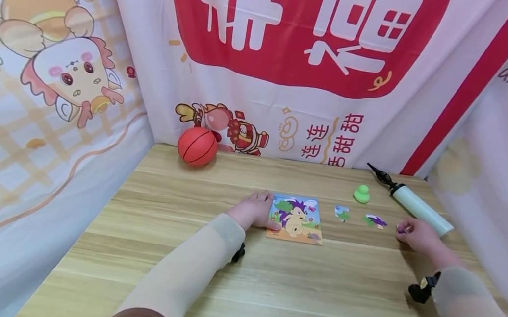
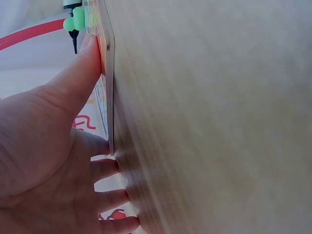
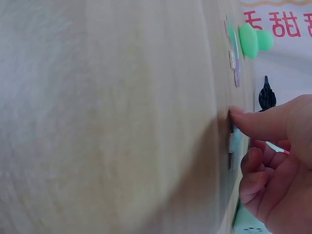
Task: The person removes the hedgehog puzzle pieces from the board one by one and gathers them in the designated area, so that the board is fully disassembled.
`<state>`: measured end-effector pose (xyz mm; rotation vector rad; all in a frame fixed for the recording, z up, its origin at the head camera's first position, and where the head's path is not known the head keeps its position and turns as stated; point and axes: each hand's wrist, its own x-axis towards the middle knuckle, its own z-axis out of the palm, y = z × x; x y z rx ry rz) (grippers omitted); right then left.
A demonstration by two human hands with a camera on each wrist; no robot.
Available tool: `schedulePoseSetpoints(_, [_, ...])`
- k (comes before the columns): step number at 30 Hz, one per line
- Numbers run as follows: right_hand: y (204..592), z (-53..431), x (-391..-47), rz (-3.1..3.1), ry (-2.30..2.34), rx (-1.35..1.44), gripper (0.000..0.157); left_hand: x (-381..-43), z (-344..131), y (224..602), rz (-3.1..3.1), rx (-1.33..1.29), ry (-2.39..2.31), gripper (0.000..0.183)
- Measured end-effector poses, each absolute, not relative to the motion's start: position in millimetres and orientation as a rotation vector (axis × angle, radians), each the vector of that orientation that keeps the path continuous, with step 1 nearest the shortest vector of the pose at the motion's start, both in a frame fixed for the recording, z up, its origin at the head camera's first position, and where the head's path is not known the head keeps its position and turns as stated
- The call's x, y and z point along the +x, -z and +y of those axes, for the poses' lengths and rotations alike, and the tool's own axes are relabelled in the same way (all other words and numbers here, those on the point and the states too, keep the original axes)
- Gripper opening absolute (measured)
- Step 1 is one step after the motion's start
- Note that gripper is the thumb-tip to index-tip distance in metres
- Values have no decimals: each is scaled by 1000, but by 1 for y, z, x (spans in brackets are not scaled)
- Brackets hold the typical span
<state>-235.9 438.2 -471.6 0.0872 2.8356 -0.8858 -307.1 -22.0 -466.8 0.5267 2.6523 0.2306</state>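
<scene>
A square jigsaw puzzle [image 1: 296, 215] with a purple-haired cartoon animal lies on the table. My left hand [image 1: 256, 210] rests at its left edge, the thumb [image 2: 87, 58] over the board and the other fingers spread with tips down by the tabletop. Farther right, my right hand [image 1: 418, 235] pinches a small puzzle piece [image 3: 231, 151] at the table surface; thumb tip at one end of it, remaining fingers curled. Two loose pieces lie between the hands: a blue-green piece [image 1: 342, 214] and a purple-green piece [image 1: 375, 221].
A light green squat toy [image 1: 361, 194] stands behind the loose pieces. The hand pump [image 1: 418, 207] lies just beyond my right hand, its black nozzle pointing to the back. At the back left sits a red ball [image 1: 197, 146]. Printed cloths [image 1: 240, 103] hang around the wooden table [image 1: 271, 287].
</scene>
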Motion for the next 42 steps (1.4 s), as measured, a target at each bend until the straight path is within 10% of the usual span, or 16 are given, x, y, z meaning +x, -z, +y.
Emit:
schedulePoseSetpoints(14, [425, 340, -279, 2855, 1156, -41, 29, -304, -25, 462, 2657, 520, -257, 108])
schedulePoseSetpoints(27, [459, 207, -295, 2649, 1134, -259, 13, -305, -22, 463, 2660, 539, -235, 108])
schedulePoseSetpoints(42, [470, 167, -293, 2534, 1164, -269, 32, -307, -23, 463, 2669, 580, -190, 109])
